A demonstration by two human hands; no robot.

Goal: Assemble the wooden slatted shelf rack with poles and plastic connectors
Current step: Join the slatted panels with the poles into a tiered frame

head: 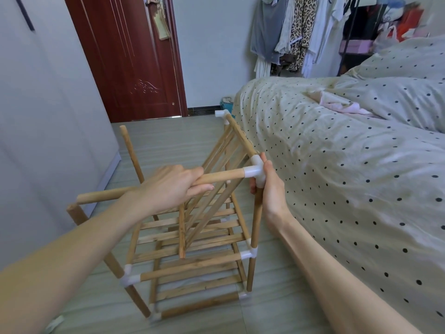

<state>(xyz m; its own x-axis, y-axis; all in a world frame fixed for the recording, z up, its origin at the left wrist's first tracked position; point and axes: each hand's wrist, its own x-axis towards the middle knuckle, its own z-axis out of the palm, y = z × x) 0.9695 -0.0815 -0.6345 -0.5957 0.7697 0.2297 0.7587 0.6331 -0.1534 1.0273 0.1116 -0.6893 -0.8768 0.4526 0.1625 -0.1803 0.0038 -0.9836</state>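
The rack (192, 249) stands on the floor (168, 136) at 6 o'clock, just beside the bed (337, 165) at 3 o'clock. Two slatted shelves sit level in its frame; a third slat panel (216, 184) leans tilted inside, its top rail running to 12 o'clock. The left hand (168, 186) reaches in from 8 o'clock, its grip curled round a pole (149, 189) lying crosswise. That pole enters a white connector (255, 173), around which the right hand (269, 186), coming from 4 o'clock, closes its grip atop the corner upright.
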